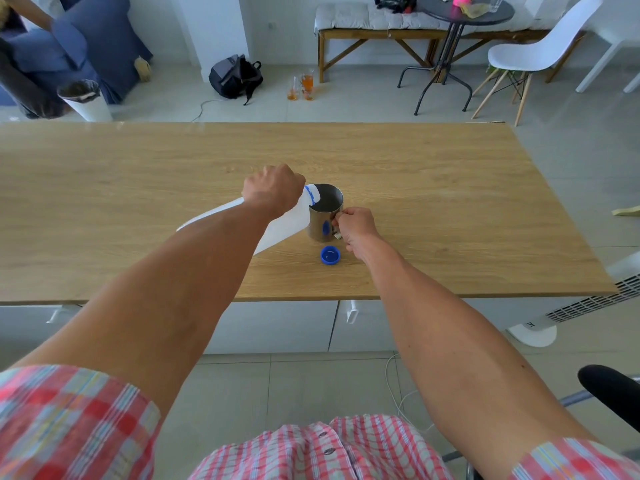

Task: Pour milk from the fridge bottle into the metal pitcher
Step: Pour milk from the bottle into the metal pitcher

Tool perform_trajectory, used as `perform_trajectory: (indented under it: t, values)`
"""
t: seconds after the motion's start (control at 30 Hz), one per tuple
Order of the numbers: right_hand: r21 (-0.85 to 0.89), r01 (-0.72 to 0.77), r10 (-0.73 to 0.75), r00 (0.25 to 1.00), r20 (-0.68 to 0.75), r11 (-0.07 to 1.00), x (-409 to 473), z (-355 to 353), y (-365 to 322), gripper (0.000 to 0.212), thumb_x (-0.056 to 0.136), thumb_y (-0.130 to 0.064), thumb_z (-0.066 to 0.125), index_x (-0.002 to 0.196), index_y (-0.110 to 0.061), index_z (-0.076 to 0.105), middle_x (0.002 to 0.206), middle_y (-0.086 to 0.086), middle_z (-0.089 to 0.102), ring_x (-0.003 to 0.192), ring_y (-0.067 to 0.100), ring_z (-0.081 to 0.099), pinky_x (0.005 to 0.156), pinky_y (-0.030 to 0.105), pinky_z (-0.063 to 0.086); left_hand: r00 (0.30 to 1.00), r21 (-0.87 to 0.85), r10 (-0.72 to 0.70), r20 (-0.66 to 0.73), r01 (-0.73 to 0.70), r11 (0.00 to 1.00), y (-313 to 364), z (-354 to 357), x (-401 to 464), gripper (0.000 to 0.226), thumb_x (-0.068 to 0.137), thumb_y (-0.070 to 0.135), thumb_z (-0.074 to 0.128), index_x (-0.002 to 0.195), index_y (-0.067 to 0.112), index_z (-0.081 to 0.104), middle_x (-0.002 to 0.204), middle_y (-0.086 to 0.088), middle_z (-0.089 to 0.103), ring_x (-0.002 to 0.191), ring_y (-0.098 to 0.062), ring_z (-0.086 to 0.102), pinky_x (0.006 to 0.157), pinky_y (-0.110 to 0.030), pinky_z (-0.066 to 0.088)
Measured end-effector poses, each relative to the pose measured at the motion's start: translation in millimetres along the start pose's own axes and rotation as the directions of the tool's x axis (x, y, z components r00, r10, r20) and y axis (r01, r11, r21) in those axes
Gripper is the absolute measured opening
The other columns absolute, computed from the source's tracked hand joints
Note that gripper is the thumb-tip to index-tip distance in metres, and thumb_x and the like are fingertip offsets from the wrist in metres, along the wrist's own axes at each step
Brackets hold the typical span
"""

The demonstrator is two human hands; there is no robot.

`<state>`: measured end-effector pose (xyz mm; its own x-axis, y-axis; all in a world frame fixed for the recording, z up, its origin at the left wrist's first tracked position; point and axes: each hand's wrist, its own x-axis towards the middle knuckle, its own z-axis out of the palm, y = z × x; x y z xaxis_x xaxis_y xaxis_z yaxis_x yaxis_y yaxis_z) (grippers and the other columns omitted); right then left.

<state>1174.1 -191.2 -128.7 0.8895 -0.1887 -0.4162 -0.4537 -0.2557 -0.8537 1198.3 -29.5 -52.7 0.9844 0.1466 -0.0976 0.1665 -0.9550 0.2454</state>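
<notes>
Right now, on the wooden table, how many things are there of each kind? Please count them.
Milk bottle: 1, tilted, held by the left hand
Metal pitcher: 1, right hand at its handle
Blue cap: 1, lying loose
Total: 3

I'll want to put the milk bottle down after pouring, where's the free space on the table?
The wooden table is bare left of the white plastic milk bottle and right of the metal pitcher. It's crowded only at the middle, around the blue cap and both hands.
</notes>
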Motion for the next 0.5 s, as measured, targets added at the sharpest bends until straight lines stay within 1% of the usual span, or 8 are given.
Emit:
perform_trajectory:
  t: [0.1, 0.17, 0.33, 0.4, 0.5]
  values:
    - [-0.002, 0.004, -0.004, 1.0, 0.002, 1.0, -0.1, -0.4, -0.2, 0.022, 0.1, -0.007, 0.047, 0.089, -0.008, 0.067, 0.073, 0.004, 0.055, 0.057, 0.013, 0.041, 0.047, 0.026, 0.031, 1.0, 0.025, 0.017, -0.001, -0.017, 1.0, 1.4, -1.6, 0.4, 0.029, 0.097, 0.028, 0.042, 0.074, 0.014, 0.051, 0.076, -0.006, 0.054, 0.068, -0.024, 0.053, 0.065, -0.035, 0.039]
    - [0.0, 0.007, -0.007, 1.0, 0.0, 1.0, -0.5, -0.7, -0.6, 0.023, 0.1, -0.006, 0.048, 0.089, -0.008, 0.067, 0.071, 0.003, 0.055, 0.057, 0.013, 0.042, 0.048, 0.026, 0.031, 1.0, 0.045, 0.021, -0.003, -0.021, 0.999, 2.2, -1.8, 1.1, 0.029, 0.098, 0.028, 0.042, 0.074, 0.014, 0.051, 0.076, -0.007, 0.054, 0.067, -0.024, 0.052, 0.065, -0.035, 0.04]
    - [-0.002, 0.005, -0.005, 1.0, 0.005, 1.0, -1.4, -1.9, -1.5, 0.026, 0.101, -0.005, 0.047, 0.084, -0.009, 0.066, 0.07, 0.001, 0.056, 0.057, 0.012, 0.043, 0.048, 0.025, 0.031, 0.999, 0.088, 0.038, -0.01, -0.037, 0.995, 2.9, -1.8, 3.5, 0.026, 0.097, 0.026, 0.041, 0.078, 0.013, 0.053, 0.076, -0.007, 0.054, 0.061, -0.022, 0.048, 0.062, -0.034, 0.038]
    - [-0.001, 0.001, -0.001, 1.0, 0.003, 1.0, -0.6, -1.5, -1.1, 0.025, 0.1, -0.005, 0.047, 0.086, -0.008, 0.067, 0.069, 0.002, 0.055, 0.057, 0.013, 0.042, 0.048, 0.026, 0.031, 0.999, 0.117, 0.052, -0.014, -0.05, 0.992, 3.2, -1.8, 3.9, 0.025, 0.098, 0.026, 0.04, 0.083, 0.013, 0.056, 0.076, -0.007, 0.054, 0.061, -0.021, 0.048, 0.061, -0.034, 0.038]
    - [-0.003, -0.004, 0.004, 1.0, -0.002, 1.0, -0.1, -0.8, -0.9, 0.024, 0.1, -0.004, 0.046, 0.09, -0.007, 0.068, 0.07, 0.003, 0.055, 0.056, 0.012, 0.041, 0.048, 0.026, 0.031, 0.998, 0.129, 0.061, -0.016, -0.058, 0.99, 3.3, -2.0, 4.6, 0.026, 0.098, 0.026, 0.04, 0.088, 0.011, 0.059, 0.077, -0.008, 0.056, 0.062, -0.023, 0.049, 0.064, -0.035, 0.043]
